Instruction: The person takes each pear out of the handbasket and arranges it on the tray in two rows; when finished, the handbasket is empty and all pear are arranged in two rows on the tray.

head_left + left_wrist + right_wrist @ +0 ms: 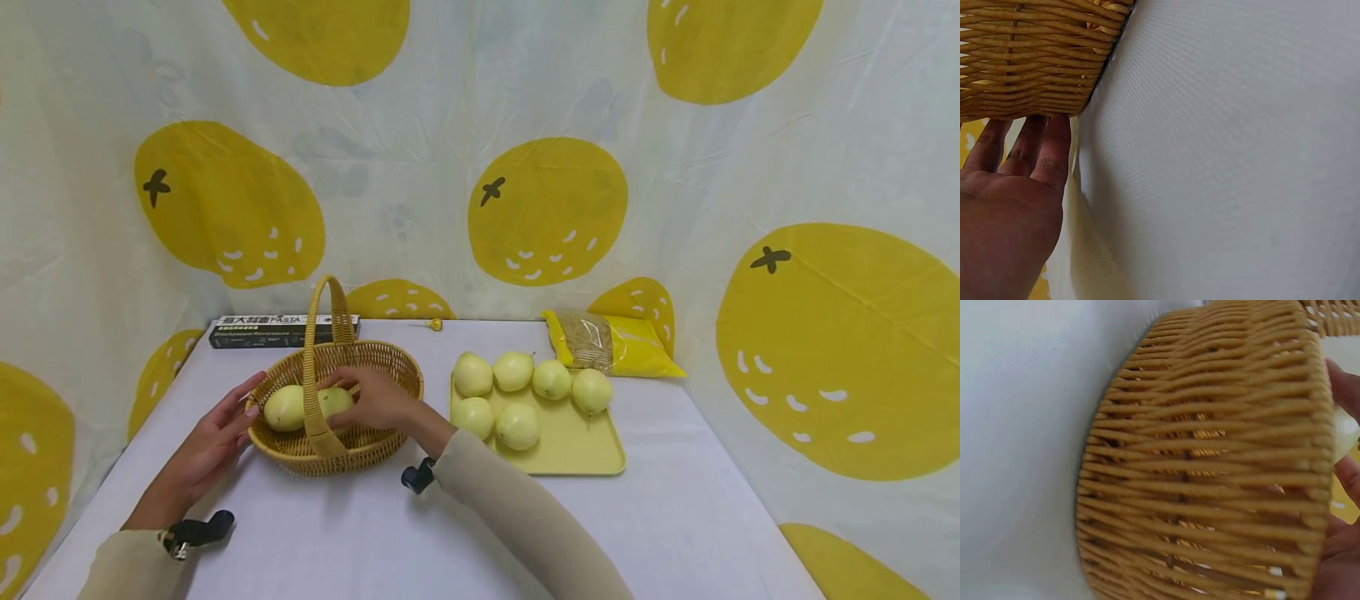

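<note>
A wicker basket (375, 458) with a tall arched handle stands at the left of the table. My left hand (213, 442) rests against its left end, thumb at the rim; in the left wrist view, straight fingers (1054, 153) touch the woven wall. Reaching in on the right side of the handle, my right hand (378, 400) holds a pale yellow-green pear (335, 402) between thumb and fingers. Another pale fruit (286, 408) lies in the basket's left part. The basket wall (1210, 456) hides much of the right hand in the right wrist view.
Right of the basket, a yellow tray (577, 446) carries several pears (518, 427). Behind it lies a yellow packet (622, 346). A black pasta box (258, 335) sits behind the basket, and a small yellow item (433, 324) lies at the table's back edge.
</note>
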`<state>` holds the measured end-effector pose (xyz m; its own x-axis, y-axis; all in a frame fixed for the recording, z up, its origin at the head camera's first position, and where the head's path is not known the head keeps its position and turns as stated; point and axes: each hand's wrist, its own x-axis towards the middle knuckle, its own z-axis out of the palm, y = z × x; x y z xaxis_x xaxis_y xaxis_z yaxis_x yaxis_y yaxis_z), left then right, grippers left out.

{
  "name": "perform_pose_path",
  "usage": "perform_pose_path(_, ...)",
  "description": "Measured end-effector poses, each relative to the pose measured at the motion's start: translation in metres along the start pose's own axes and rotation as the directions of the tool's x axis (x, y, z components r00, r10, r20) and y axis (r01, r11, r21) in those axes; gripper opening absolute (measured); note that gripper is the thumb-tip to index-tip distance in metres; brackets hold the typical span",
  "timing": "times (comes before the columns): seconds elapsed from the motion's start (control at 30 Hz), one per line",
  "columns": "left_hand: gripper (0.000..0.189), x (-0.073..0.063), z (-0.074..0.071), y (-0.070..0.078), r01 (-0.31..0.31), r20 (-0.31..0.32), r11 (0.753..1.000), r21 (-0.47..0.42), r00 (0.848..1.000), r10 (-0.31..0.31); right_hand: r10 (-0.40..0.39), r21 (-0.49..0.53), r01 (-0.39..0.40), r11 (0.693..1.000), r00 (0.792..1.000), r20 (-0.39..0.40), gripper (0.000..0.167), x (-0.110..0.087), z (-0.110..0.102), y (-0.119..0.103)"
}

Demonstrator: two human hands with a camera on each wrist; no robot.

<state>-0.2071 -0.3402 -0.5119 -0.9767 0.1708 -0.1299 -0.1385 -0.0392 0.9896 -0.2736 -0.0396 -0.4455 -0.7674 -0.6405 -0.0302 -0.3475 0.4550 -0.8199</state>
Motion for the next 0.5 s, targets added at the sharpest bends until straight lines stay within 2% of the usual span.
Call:
perform_pose_path(0.37, 0.072, 0.001, -0.001, 0.000, 0.019, -0.013, 1.000, 0.005, 1.000, -0.019, -0.058, 0.052, 0.061, 0.997, 0.997, -0.054, 0.054, -0.010, -0.022, 0.007)
perform_pose_path(0.5, 0.073, 0.002, 0.000, -0.001, 0.023, -0.016, 1.000, 0.006, 1.000, -0.023, -0.057, 0.081, 0.063, 0.995, 0.996, -0.071, 0.055, -0.017, -0.033, 0.007)
